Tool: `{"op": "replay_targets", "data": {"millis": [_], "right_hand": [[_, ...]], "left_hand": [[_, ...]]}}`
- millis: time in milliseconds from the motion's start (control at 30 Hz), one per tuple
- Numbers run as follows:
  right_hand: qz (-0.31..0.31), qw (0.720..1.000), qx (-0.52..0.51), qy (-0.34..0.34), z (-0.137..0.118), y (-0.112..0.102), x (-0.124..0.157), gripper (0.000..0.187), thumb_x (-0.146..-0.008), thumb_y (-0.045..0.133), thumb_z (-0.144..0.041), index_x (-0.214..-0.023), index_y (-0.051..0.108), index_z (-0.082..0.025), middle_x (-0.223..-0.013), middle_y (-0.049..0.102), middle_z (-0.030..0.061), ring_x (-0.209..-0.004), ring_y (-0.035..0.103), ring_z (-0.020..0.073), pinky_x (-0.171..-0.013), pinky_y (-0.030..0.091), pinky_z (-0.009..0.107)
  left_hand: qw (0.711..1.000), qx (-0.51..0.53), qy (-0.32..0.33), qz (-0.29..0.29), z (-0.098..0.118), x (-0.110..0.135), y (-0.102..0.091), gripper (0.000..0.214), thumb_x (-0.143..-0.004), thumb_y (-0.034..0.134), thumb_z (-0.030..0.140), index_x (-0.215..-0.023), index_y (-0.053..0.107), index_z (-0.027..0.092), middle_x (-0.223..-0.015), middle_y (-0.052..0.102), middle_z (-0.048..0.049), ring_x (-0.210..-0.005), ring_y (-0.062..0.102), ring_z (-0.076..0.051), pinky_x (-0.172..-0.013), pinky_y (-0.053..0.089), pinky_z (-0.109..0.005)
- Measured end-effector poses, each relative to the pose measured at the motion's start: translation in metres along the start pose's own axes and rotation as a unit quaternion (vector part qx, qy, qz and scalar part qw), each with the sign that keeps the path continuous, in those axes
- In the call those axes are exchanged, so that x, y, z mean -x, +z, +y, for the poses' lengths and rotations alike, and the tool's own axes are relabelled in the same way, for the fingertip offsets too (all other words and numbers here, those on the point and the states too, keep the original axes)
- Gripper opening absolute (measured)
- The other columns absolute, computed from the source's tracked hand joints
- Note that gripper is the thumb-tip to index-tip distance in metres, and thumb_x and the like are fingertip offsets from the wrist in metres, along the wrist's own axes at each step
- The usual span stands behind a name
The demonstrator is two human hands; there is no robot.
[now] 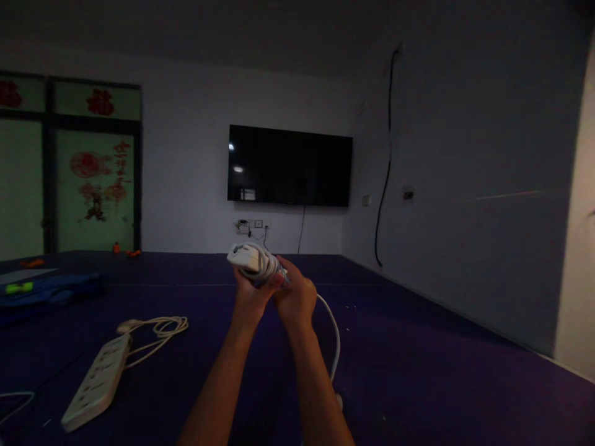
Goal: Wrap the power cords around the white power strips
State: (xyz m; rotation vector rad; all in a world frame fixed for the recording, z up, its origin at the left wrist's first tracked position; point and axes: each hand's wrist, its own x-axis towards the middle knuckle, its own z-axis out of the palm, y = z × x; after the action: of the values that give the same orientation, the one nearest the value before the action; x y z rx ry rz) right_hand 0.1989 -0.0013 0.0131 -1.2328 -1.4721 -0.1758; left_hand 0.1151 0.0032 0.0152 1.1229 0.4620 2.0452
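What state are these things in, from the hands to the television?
White device: held up
White cord: wound around the device, one length trailing
Left hand: closed around the device
Right hand: closed at the wound cord
Power strip: lying flat, face up
Strip's cord: loosely looped
Television: dark
Black cable: hanging

Runs bare along both slim forearms (214, 387), tapers smoothly to narrow wrists (242, 325), ends in two equally bare hands (296, 299).

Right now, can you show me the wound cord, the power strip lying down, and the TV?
Wound cord (268, 265): head view, on its coils.
Power strip (98, 378): head view, middle of its top face.
TV (290, 166): head view, middle of its screen.
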Motion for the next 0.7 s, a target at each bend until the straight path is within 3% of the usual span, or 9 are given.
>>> {"op": "replay_targets", "data": {"millis": [100,233,300,400,500,600,700], "right_hand": [[-0.025,0.999,0.016,-0.038,-0.005,0.001,0.002,0.044,-0.073,0.059,-0.029,-0.116,0.062,-0.026,-0.076,0.073,0.0053,-0.068,0.067,0.0217,-0.059,0.043,0.025],[-0.089,0.991,-0.017,-0.094,-0.013,0.004,0.004,0.043,-0.072,0.062,-0.029,-0.115,0.063,-0.03,-0.085,0.074,0.002,-0.073,0.068,0.02,-0.063,0.045,0.024],[-0.126,0.984,-0.061,-0.11,-0.014,0.004,0.004,0.042,-0.07,0.066,-0.032,-0.113,0.064,-0.031,-0.091,0.074,0.001,-0.073,0.068,0.0188,-0.065,0.046,0.024],[-0.147,0.973,-0.142,-0.104,-0.009,0.004,0.001,0.034,-0.074,0.065,-0.039,-0.106,0.068,-0.029,-0.098,0.073,0.0012,-0.078,0.068,0.0181,-0.067,0.048,0.025],[-0.125,0.963,-0.221,-0.087,0.001,0.001,-0.004,0.027,-0.081,0.058,-0.037,-0.102,0.07,-0.026,-0.101,0.072,0.0021,-0.085,0.067,0.0174,-0.072,0.049,0.025],[-0.086,0.967,-0.234,-0.058,0.015,-0.002,-0.01,0.029,-0.084,0.053,-0.04,-0.096,0.072,-0.022,-0.092,0.073,0.0037,-0.081,0.067,0.0178,-0.069,0.048,0.025],[-0.074,0.983,-0.167,-0.028,0.031,-0.001,-0.014,0.032,-0.085,0.05,-0.041,-0.087,0.073,-0.019,-0.081,0.073,0.0052,-0.074,0.065,0.0185,-0.064,0.045,0.025]], "left_hand": [[0.997,-0.013,0.03,0.065,0.0,0.0,-0.001,0.073,-0.039,0.087,0.023,-0.102,0.05,0.021,-0.097,0.064,-0.004,-0.09,0.064,-0.018,-0.079,0.048,-0.027],[0.986,0.004,0.03,0.164,0.004,-0.005,-0.009,0.05,-0.048,0.083,0.028,-0.089,0.056,0.018,-0.082,0.063,0.0004,-0.074,0.063,-0.014,-0.068,0.049,-0.024],[0.983,0.014,0.006,0.182,0.01,-0.009,-0.016,0.041,-0.05,0.081,0.026,-0.081,0.057,0.016,-0.072,0.061,0.0028,-0.063,0.06,-0.012,-0.06,0.048,-0.021],[0.985,0.043,-0.071,0.154,0.021,-0.014,-0.025,0.028,-0.054,0.074,0.027,-0.074,0.058,0.016,-0.061,0.06,0.0032,-0.051,0.058,-0.011,-0.051,0.048,-0.021],[0.983,0.095,-0.128,0.096,0.032,-0.016,-0.032,0.022,-0.06,0.065,0.032,-0.074,0.06,0.016,-0.058,0.063,-0.0003,-0.052,0.062,-0.016,-0.053,0.054,-0.029],[0.98,0.134,-0.143,0.039,0.036,-0.013,-0.036,0.031,-0.062,0.061,0.037,-0.083,0.063,0.014,-0.067,0.068,-0.0066,-0.069,0.068,-0.024,-0.062,0.057,-0.036],[0.975,0.172,-0.139,-0.015,0.034,-0.009,-0.038,0.044,-0.061,0.061,0.042,-0.091,0.064,0.011,-0.087,0.071,-0.0148,-0.092,0.066,-0.03,-0.072,0.057,-0.038]]}}
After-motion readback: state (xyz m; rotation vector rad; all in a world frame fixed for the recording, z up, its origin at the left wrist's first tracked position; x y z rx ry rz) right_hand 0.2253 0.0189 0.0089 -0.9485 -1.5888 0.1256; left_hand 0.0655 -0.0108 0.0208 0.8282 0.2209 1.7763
